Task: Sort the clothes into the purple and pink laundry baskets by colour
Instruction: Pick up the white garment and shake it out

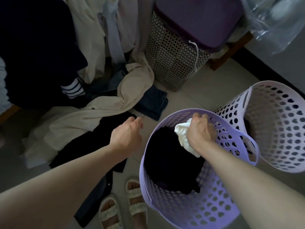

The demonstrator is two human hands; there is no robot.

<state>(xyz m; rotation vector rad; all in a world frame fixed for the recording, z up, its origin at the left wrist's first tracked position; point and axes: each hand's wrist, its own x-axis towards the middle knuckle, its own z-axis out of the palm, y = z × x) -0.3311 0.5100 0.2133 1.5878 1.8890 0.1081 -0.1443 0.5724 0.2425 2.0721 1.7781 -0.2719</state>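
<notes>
The purple basket stands on the floor at lower right with dark clothes inside. Behind it to the right leans the pale pink basket. My right hand is over the purple basket's far rim, shut on a white garment. My left hand hovers over the floor pile, fingers loosely curled, holding nothing I can see. The pile holds a cream garment, a black garment and a folded dark blue piece.
A lattice hamper with a purple lid stands at the back. Dark and pale clothes hang at the upper left, one with a striped cuff. My sandalled feet are beside the purple basket. A dark baseboard runs along the right wall.
</notes>
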